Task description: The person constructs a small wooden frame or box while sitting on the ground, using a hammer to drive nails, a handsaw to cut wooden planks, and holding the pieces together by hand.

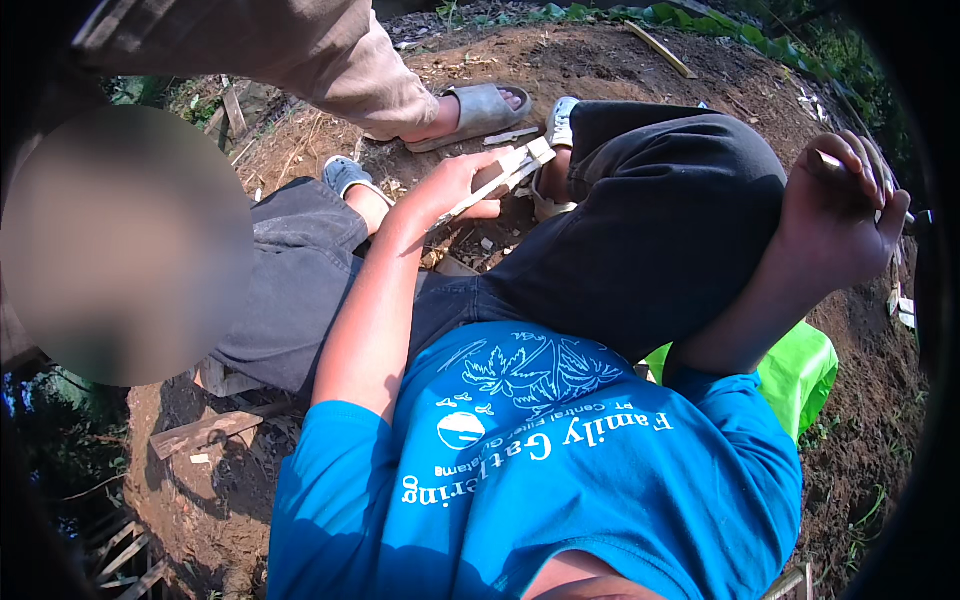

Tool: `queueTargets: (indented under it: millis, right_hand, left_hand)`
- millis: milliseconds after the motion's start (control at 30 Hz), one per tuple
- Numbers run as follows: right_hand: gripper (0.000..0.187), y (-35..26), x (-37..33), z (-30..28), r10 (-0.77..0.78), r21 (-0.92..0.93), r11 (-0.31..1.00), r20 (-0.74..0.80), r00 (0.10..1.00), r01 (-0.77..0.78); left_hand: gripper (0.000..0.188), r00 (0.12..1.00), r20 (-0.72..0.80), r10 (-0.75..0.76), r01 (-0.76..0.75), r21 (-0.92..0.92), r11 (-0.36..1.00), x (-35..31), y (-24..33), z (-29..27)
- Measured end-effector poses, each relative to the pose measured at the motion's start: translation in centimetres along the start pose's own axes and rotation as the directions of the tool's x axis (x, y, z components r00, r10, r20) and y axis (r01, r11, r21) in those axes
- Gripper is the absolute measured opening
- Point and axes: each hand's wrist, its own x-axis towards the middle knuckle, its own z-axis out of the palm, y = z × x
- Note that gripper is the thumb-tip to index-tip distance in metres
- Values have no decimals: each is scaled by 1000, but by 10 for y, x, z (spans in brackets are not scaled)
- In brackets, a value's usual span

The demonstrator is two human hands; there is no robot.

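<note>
My left hand (pixel 460 190), in front of my lap, is closed around a pale split piece of wood or bamboo (pixel 522 160). The piece has squared ends and a narrow strip running back along my wrist. My right hand (pixel 842 205) is raised beyond my right knee, its fingers curled in toward the palm. A short brownish end (pixel 828 163) shows among those fingers; I cannot make out what it is. The two hands are well apart.
Another person's tan trouser leg (pixel 300 60) and grey sandal (pixel 480 112) are close ahead on the dirt. A bright green bag or sheet (pixel 800 380) lies by my right elbow. Wooden boards (pixel 205 434) lie at the left, and a pale stick (pixel 660 50) is farther off.
</note>
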Motion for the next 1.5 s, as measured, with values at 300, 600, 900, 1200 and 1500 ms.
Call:
queueTargets:
  millis: [300, 600, 900, 1200, 1500]
  right_hand:
    - [33, 1, 0, 1, -41, -38, 998, -26, 999, 40]
    - [34, 5, -4, 8, -104, -31, 994, -27, 994, 103]
    - [48, 6, -2, 6, -287, -148, 949, -50, 957, 277]
    - [55, 6, 2, 2, -324, -249, 917, -5, 946, 312]
    - [64, -5, 11, -19, -288, -377, 877, 84, 954, 298]
  left_hand:
    - [77, 999, 27, -43, 45, -100, 994, 2, 0, 0]
    - [76, 998, 21, -60, 61, -97, 993, 0, -3, -3]
    - [68, 995, -54, -81, 74, -129, 989, 5, -10, -4]
    - [56, 975, -204, -86, 116, 139, 983, 2, -2, -10]
    - [66, 696, -507, -508, 546, -86, 833, 5, -30, -40]
